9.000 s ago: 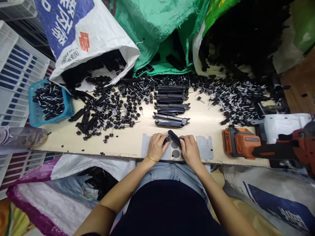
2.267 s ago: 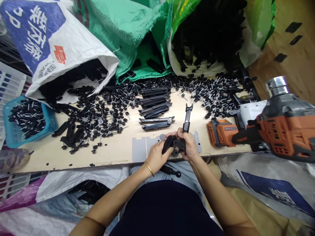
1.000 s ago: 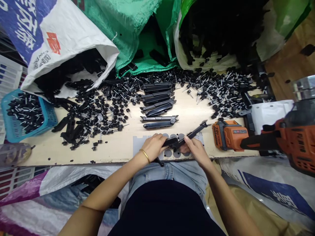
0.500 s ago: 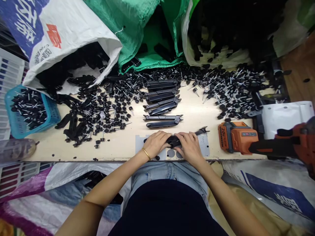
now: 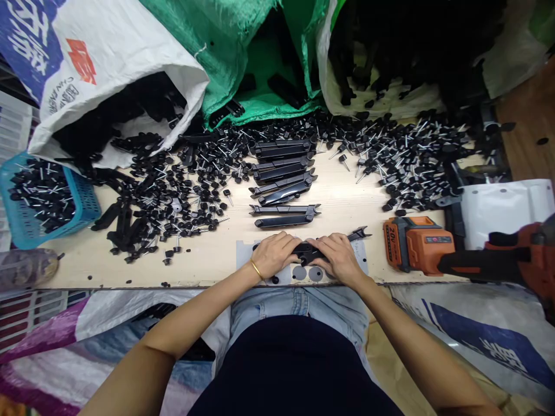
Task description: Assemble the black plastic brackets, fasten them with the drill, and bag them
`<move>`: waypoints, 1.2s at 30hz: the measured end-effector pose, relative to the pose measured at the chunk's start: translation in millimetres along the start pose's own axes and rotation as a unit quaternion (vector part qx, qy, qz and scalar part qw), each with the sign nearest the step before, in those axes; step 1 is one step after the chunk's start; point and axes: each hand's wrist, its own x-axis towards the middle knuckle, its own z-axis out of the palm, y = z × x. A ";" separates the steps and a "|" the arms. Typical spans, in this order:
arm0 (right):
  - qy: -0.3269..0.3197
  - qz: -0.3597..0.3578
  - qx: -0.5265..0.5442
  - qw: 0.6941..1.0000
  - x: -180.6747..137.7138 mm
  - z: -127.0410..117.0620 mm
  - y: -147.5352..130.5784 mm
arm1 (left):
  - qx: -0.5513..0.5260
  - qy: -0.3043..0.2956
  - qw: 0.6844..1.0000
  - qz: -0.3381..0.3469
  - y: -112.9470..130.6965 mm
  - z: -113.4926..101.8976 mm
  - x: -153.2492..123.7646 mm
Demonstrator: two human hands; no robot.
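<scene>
Soft light glares off the middle of the pale bench (image 5: pixel 353 199), while the upper-right bag (image 5: pixel 509 66) gapes nearly black and the view's edges stretch.

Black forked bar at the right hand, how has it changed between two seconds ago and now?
The forked bar has swung round: it pointed away from the person and now points rightward, low over the bench. The right hand now covers part of it; the left hand still grips black parts. The paired bars and blue basket stayed put.
</scene>
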 end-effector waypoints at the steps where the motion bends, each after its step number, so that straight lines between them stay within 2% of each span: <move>1: -0.002 0.001 0.002 1.000 0.6 -0.9 -0.7 | 0.001 -0.002 1.000 0.001 0.5 -0.6 0.0; 5: -0.025 0.036 0.035 0.998 1.5 -9.7 -10.3 | 0.001 -0.015 1.000 0.012 -2.2 -3.4 0.9; 8: -0.021 0.079 0.118 0.990 10.2 -25.7 0.6 | 0.003 -0.023 0.999 0.026 -9.4 -4.8 5.9; 10: 0.052 0.150 0.104 0.982 27.1 -38.3 25.9 | 0.006 -0.026 0.999 0.038 -12.9 -5.4 10.5; 12: 0.154 0.228 0.016 0.961 55.5 -49.1 61.5 | 0.011 -0.019 0.999 0.050 -12.7 -6.6 13.4; 14: 0.190 0.250 -0.018 0.949 92.1 -55.6 96.6 | 0.014 0.010 0.998 0.067 -9.9 -9.4 12.1; 16: 0.199 0.256 -0.024 0.946 127.6 -58.4 121.0 | 0.011 0.062 0.994 0.087 -9.0 -14.2 5.9; 18: 0.197 0.250 -0.021 0.948 150.6 -60.7 130.7 | 0.009 0.131 0.988 0.077 -15.9 -21.1 -3.4; 19: 0.203 0.245 -0.011 0.948 155.0 -62.4 130.5 | 0.012 0.165 0.985 0.047 -23.5 -25.4 -8.4; 21: 0.236 0.248 0.064 0.937 149.1 -66.7 122.0 | 0.028 0.226 0.971 -0.069 -47.2 -34.8 -16.7; 23: 0.273 0.270 0.210 0.899 127.5 -70.3 105.0 | 0.046 0.256 0.942 -0.214 -78.2 -43.4 -20.5; 25: 0.281 0.293 0.335 0.850 98.4 -70.7 80.9 | 0.055 0.246 0.912 -0.323 -108.5 -48.3 -18.3; 26: 0.277 0.298 0.369 0.836 83.7 -69.2 66.7 | 0.057 0.230 0.904 -0.356 -120.9 -49.1 -15.4; 28: 0.266 0.303 0.393 0.826 58.2 -62.4 36.2 | 0.058 0.199 0.898 -0.387 -137.1 -48.0 -7.9; 31: 0.254 0.326 0.427 0.804 34.5 -44.2 -5.9 | 0.036 0.198 0.899 -0.388 -137.9 -46.1 -1.6; 34: 0.257 0.356 0.429 0.789 24.7 -22.8 -32.3 | -0.073 0.266 0.883 -0.379 -116.5 -48.4 -8.8; 36: 0.272 0.354 0.383 0.809 21.8 -11.9 -39.9 | -0.201 0.315 0.851 -0.368 -95.1 -49.4 -18.9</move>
